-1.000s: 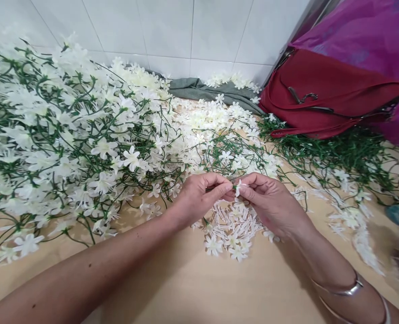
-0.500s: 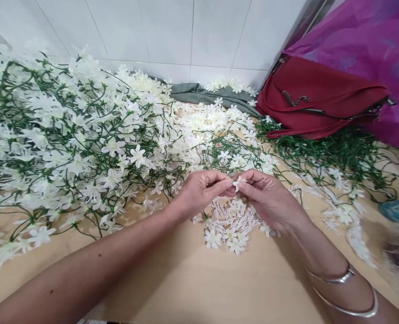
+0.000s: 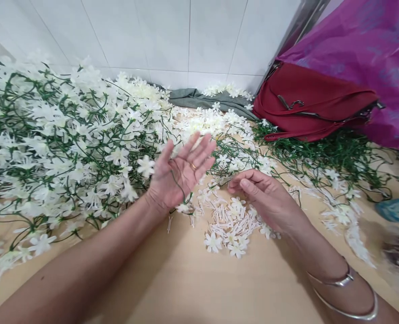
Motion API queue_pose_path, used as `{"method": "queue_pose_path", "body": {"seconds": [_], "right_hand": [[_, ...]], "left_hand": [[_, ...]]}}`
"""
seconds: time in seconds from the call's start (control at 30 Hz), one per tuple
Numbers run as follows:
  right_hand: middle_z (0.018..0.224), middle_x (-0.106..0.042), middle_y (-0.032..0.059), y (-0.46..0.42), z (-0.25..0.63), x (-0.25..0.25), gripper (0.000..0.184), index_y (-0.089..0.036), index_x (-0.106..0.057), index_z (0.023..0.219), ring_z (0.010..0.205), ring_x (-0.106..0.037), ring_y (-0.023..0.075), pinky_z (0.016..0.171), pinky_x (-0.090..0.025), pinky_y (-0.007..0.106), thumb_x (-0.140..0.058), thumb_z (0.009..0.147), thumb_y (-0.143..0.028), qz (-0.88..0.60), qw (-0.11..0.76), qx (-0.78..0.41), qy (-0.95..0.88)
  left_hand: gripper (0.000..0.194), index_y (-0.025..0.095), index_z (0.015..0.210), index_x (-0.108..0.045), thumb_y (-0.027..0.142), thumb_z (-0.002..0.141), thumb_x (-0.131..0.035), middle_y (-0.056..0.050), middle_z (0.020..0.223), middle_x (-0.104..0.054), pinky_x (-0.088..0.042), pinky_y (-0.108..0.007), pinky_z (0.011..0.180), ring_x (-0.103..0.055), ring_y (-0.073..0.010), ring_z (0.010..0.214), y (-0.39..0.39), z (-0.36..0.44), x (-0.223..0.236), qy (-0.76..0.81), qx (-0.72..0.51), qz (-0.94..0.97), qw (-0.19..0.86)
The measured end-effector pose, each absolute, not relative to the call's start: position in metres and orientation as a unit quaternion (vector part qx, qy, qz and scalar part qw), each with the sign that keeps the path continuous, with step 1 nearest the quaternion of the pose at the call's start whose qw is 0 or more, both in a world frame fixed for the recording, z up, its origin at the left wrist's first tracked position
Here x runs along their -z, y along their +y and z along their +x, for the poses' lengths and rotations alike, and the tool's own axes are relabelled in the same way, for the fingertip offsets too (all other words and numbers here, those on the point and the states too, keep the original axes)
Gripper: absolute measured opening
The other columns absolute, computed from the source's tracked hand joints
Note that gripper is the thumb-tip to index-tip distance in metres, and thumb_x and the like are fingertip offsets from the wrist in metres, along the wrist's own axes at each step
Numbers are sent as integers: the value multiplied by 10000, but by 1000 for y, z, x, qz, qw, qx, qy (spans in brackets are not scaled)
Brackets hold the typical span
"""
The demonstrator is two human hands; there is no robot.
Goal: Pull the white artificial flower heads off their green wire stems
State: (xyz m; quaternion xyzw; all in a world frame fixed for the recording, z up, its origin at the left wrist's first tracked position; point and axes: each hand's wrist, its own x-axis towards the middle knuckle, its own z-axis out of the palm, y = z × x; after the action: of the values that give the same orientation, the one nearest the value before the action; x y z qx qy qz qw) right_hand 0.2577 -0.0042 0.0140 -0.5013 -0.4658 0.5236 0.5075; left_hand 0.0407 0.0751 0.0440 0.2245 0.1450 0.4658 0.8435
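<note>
Note a thin, curved green stem (image 3: 177, 183) across the upturned left hand (image 3: 183, 173), fingers released and splayed. Impossible to tell any hold in the curled fingers of the right hand (image 3: 270, 198), beside the near pile of slim white strands (image 3: 222, 225). Ungripped, could slip away or snag in the tangled heap of white, star-shaped flowers (image 3: 79, 173) at left.

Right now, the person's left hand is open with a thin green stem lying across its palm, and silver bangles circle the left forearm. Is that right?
Not quite: the silver bangles circle the right forearm, as the head view shows. The left hand is indeed open, with a thin green stem across its palm.
</note>
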Motion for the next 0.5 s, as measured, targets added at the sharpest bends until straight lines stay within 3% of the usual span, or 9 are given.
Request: {"method": "queue_pose_path", "body": {"seconds": [0.1,0.23,0.4,0.5], "right_hand": [[807,-694,-1,-6,259,-15,227,-232,-730,901,671,-590,121,581,-462,230,-810,861,-441,-537,463,-476,-520],[789,-686,3,-14,248,-22,205,-218,-705,827,732,-615,150,684,-494,276,-831,833,-380,-508,422,-423,-620],[813,-664,-2,-25,225,-23,150,-240,-697,915,763,-633,170,732,-499,316,-806,861,-327,-475,362,-340,-727],[848,-672,10,-24,223,-20,112,-242,-663,892,800,-637,177,745,-499,328,-749,913,-311,-476,368,-320,-732]], "left_hand": [[661,111,1268,-700,557,1084,-248,-173,1377,-699,-538,-452,1081,-629,-315,1341,69,48,-29,125,-352,188,908],[727,92,1165,-751,610,1068,-250,-196,1322,-727,-550,-451,1063,-681,-326,1267,70,49,-24,110,-322,225,913],[580,153,1066,-771,637,1012,-456,-147,1197,-785,-591,-391,1002,-732,-284,1178,78,48,-43,207,-412,382,801],[506,158,1008,-762,605,996,-526,-142,1073,-794,-613,-399,928,-767,-268,1042,81,44,-63,278,-420,555,662]]}}
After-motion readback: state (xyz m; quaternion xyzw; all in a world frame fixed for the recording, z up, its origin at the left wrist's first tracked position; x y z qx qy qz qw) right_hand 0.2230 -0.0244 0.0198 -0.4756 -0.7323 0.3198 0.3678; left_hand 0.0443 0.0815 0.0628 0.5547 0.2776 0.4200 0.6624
